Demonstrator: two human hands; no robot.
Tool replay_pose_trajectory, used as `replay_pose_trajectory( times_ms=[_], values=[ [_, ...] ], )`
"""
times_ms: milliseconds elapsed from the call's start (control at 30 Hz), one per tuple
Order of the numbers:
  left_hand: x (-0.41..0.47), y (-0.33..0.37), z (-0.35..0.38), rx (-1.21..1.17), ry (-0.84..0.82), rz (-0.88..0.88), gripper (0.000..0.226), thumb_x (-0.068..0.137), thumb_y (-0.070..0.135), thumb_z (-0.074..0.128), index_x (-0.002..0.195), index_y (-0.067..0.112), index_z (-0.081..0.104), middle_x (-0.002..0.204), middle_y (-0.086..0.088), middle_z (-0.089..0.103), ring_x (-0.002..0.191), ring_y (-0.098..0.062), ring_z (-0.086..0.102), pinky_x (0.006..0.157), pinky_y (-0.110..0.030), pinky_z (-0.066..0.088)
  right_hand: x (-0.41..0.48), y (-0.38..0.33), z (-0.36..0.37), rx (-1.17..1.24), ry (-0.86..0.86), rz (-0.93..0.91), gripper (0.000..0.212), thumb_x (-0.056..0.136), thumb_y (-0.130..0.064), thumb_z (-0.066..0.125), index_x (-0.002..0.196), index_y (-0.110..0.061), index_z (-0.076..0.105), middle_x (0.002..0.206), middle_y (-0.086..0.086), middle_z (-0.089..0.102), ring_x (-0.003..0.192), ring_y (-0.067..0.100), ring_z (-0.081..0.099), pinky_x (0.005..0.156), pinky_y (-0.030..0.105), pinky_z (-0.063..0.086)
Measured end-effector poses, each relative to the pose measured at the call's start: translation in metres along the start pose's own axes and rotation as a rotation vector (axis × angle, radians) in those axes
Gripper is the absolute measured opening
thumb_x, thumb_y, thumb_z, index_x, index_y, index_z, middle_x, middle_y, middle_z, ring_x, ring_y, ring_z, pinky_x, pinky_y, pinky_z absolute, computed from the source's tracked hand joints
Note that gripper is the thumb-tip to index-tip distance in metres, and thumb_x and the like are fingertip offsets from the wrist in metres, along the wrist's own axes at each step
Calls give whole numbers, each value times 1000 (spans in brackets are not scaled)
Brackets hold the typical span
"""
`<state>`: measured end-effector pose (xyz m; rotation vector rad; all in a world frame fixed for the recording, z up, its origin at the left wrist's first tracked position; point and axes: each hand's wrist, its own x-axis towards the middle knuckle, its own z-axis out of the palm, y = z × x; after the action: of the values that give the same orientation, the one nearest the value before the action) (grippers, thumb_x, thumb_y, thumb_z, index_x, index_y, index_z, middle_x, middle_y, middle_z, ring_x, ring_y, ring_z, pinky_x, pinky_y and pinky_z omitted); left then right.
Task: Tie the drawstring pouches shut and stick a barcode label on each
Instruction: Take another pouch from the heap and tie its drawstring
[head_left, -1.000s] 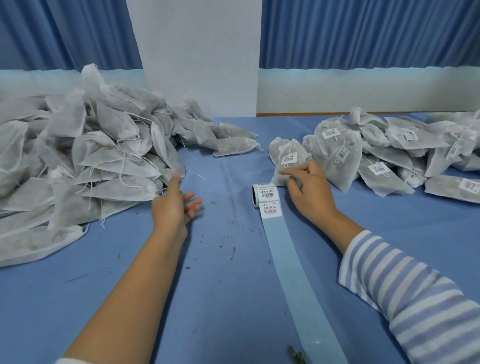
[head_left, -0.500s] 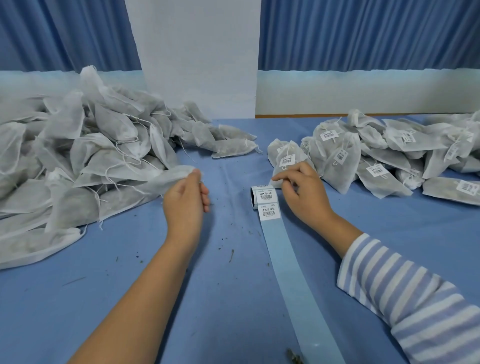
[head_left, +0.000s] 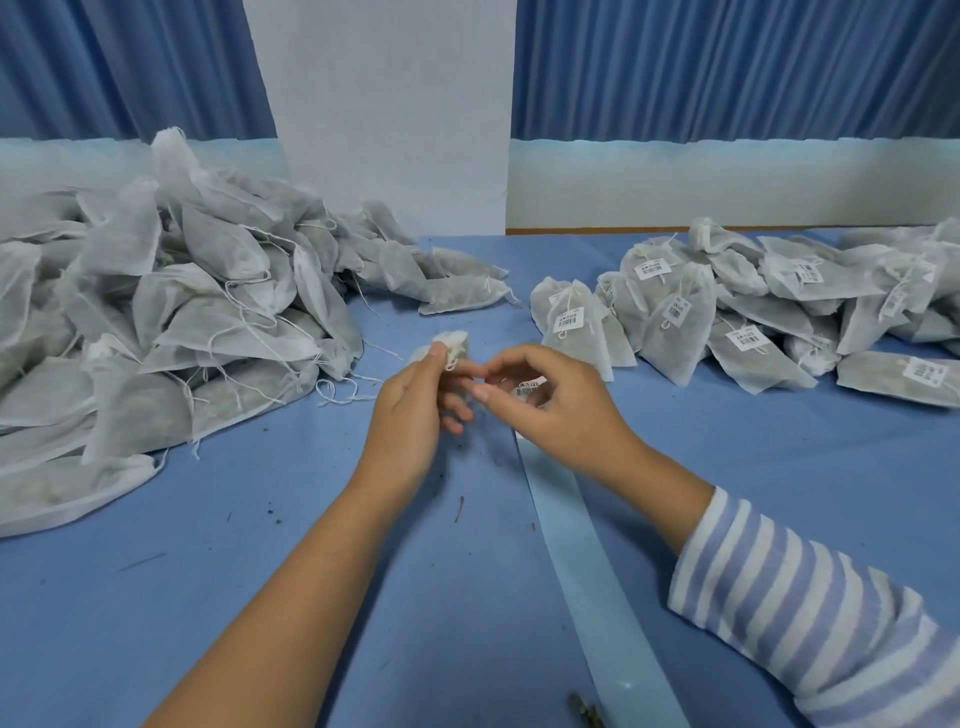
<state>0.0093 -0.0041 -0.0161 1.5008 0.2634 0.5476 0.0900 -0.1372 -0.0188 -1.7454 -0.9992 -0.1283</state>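
Left hand (head_left: 415, 410) pinches a pouch (head_left: 451, 343) by its neck, just left of the label roll (head_left: 531, 387); right hand (head_left: 556, 405) curls above it, hold indeterminate.

Left hand (head_left: 410, 410) pinches a pouch (head_left: 451, 343) above the blue table (head_left: 260, 597), right hand (head_left: 556, 410) curled just beside it

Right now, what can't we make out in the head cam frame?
Head view only.
Pouch: body hidden behind the left hand; only its bunched top shows.
Label roll: mostly covered by the right hand; print too small.
Right fingers: whether they pinch anything, too fine to tell.
Unlabelled pile and labelled pile: cut off by the left and right edges.
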Motion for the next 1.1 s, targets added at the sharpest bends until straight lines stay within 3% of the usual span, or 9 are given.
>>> replay_pose_trajectory(
  times_ms=[267, 433, 533, 633, 733, 800, 900, 1000, 1100],
  values=[
    [-3, -4, 11, 146, -120, -56, 47, 107, 32, 31, 93, 19, 74, 87, -9, 75, 66, -15, 67, 56, -22, 52, -3, -3, 2, -205, 110, -217, 20, 79, -18, 78, 97, -14, 71, 94, -4, 64, 89, 10, 57, 75, 22, 45],
    [-5, -7, 12, 147, -100, -82, 52, 107, 35, 32, 82, 12, 71, 67, -3, 72, 60, -24, 66, 54, -28, 49, -2, 0, 0, -268, 146, -302, 9, 86, -13, 71, 94, -12, 76, 91, -2, 70, 87, 14, 61, 82, 28, 48],
    [-9, -9, 6, 325, 44, 136, 55, 102, 45, 42, 63, 20, 71, 56, -3, 67, 50, -18, 61, 52, -25, 44, -1, 2, -1, -184, 95, -195, 5, 89, -13, 66, 93, -12, 70, 89, -10, 68, 84, 8, 63, 79, 28, 52],
    [-8, -9, -3, 614, 226, 537, 38, 87, 43, 50, 68, 12, 62, 61, 4, 56, 62, -7, 50, 60, -18, 39, -2, 0, 0, 35, 10, -56, 12, 92, -11, 61, 89, -22, 58, 86, -18, 63, 82, 0, 63, 77, 18, 50],
    [-4, -4, -8, 694, 146, 755, 27, 79, 26, 53, 95, 7, 62, 94, 2, 59, 87, -7, 50, 83, -11, 35, -1, -2, 2, 164, -72, 1, 13, 91, -9, 59, 87, -21, 56, 85, -12, 64, 83, 5, 64, 76, 18, 49],
    [-1, -5, -10, 737, -25, 752, 39, 80, 25, 50, 114, 9, 61, 112, 5, 59, 107, -11, 53, 102, -26, 34, -1, -3, 3, 241, -124, 17, 6, 90, -9, 58, 88, -14, 57, 85, -10, 65, 83, 7, 65, 76, 19, 48],
    [1, -10, -12, 811, -148, 674, 30, 90, 26, 48, 116, 23, 62, 110, 17, 62, 107, -3, 56, 117, -38, 20, 1, -4, 0, 294, -149, 42, 12, 90, -4, 58, 86, -15, 56, 86, -3, 65, 81, 10, 64, 73, 21, 48],
    [4, -12, -15, 831, -102, 666, 31, 95, 38, 53, 116, 19, 66, 107, 16, 64, 100, -4, 59, 119, -38, 19, 4, -3, -7, 304, -132, 68, 17, 91, 1, 58, 84, -14, 56, 83, -3, 64, 78, 5, 61, 68, 15, 46],
    [6, -7, -20, 820, -82, 676, 34, 93, 46, 53, 111, 23, 69, 98, 21, 61, 92, 4, 54, 116, -34, 20, 7, -2, -14, 271, -137, 112, 14, 93, -4, 59, 86, -16, 58, 92, 4, 66, 89, 11, 63, 78, 23, 49]
  ],
)
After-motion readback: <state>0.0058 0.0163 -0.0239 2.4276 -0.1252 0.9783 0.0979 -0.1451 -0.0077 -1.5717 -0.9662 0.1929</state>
